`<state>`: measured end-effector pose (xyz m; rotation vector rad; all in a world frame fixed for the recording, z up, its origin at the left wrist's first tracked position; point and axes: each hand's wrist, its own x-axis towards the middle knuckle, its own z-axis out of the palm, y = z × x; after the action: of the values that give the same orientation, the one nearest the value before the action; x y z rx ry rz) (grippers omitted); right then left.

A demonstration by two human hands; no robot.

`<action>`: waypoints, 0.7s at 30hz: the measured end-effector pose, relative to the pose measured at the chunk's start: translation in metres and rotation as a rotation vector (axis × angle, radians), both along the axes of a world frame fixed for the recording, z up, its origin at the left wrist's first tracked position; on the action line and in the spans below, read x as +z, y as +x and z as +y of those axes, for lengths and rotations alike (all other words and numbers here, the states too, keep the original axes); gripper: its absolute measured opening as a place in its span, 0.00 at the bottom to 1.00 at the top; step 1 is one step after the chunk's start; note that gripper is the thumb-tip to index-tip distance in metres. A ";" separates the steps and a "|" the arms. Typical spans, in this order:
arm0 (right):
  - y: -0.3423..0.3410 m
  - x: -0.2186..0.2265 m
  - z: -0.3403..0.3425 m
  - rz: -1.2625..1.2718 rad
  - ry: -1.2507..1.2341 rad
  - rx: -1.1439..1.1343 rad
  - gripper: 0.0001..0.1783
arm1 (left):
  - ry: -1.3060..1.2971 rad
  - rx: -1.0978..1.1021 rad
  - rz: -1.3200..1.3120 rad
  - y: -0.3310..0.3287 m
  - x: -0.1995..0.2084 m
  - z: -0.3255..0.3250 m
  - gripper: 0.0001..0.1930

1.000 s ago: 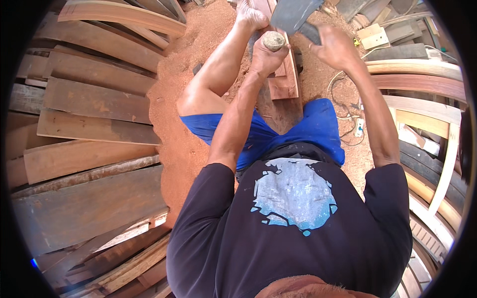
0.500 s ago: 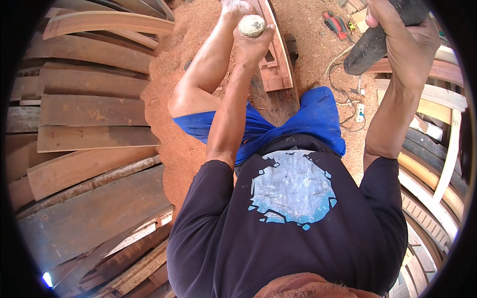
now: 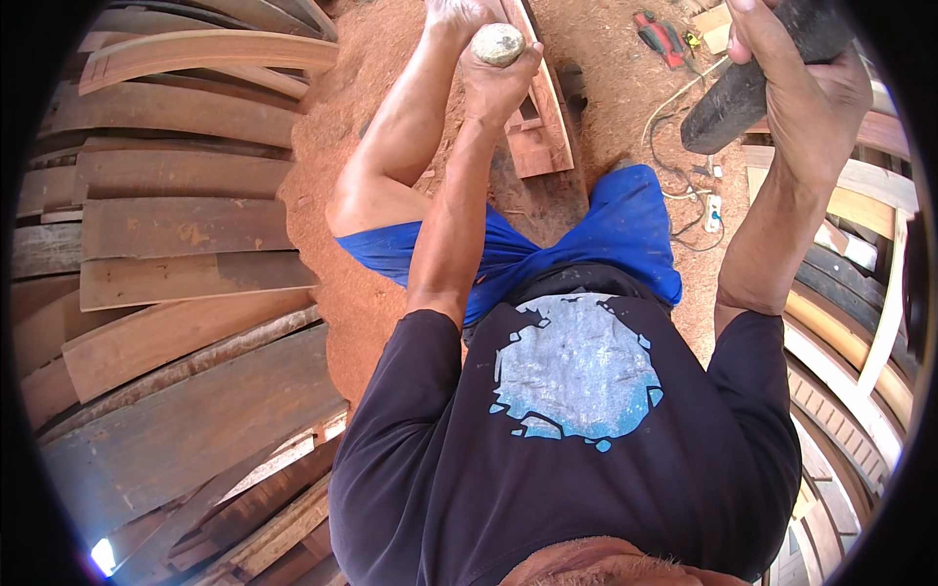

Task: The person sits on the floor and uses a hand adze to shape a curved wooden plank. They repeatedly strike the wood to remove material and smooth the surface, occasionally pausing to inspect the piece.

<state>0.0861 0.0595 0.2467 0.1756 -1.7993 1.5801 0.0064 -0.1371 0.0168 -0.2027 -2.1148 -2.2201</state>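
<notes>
My left hand [image 3: 500,86] is closed around an upright chisel, whose round, pale handle end [image 3: 498,45] shows above the fist; its blade is hidden below. Under and beside that hand lies a reddish wooden workpiece [image 3: 543,156] with a rectangular cut-out near its close end. It rests on a dark wooden beam [image 3: 539,207] between my legs. Raised at the upper right, my right hand [image 3: 816,112] grips a thick, dark mallet [image 3: 725,107], apart from the chisel. The mallet's far part runs up to the picture's rim.
Curved planks [image 3: 186,230] are stacked along the left side. Sawdust [image 3: 337,156] covers the floor. To the right are a red and black power tool [image 3: 660,39], a cable, a white socket strip [image 3: 713,213] and more timber [image 3: 860,210]. My bare foot [image 3: 459,12] is beside the workpiece.
My right hand and the mallet have shifted very slightly right and down. My left hand keeps its hold on the chisel, nearly still. The whole view has moved a little.
</notes>
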 end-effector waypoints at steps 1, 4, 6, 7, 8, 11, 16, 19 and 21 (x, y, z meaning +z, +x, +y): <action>-0.002 -0.002 0.002 -0.001 0.003 0.006 0.10 | -0.003 0.007 -0.002 0.000 0.000 -0.001 0.09; -0.003 -0.003 0.003 -0.023 0.033 -0.012 0.11 | -0.003 0.018 -0.010 0.000 -0.002 -0.003 0.09; -0.003 -0.003 0.002 -0.030 0.044 -0.022 0.11 | 0.000 0.010 -0.020 0.000 -0.004 -0.004 0.09; -0.004 -0.004 0.001 -0.025 0.042 -0.019 0.11 | -0.013 0.010 -0.034 -0.001 -0.004 -0.005 0.09; -0.004 -0.003 0.001 -0.025 0.051 -0.011 0.10 | -0.024 0.008 -0.048 -0.001 -0.003 -0.004 0.08; -0.005 0.000 0.002 -0.011 0.077 0.031 0.10 | -0.047 -0.028 -0.063 -0.002 0.003 -0.001 0.07; -0.011 -0.005 0.003 0.075 0.073 0.086 0.10 | -0.090 0.010 0.035 0.001 0.002 0.008 0.07; -0.004 0.015 -0.013 0.012 0.095 0.001 0.10 | -0.068 0.044 0.001 -0.001 -0.004 -0.002 0.07; -0.002 0.018 -0.014 0.025 0.134 -0.035 0.11 | -0.076 0.037 0.036 -0.005 -0.009 -0.009 0.06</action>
<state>0.0838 0.0452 0.2644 0.2246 -1.8799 1.4280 0.0011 -0.1463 0.0076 -0.2040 -2.1684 -2.1013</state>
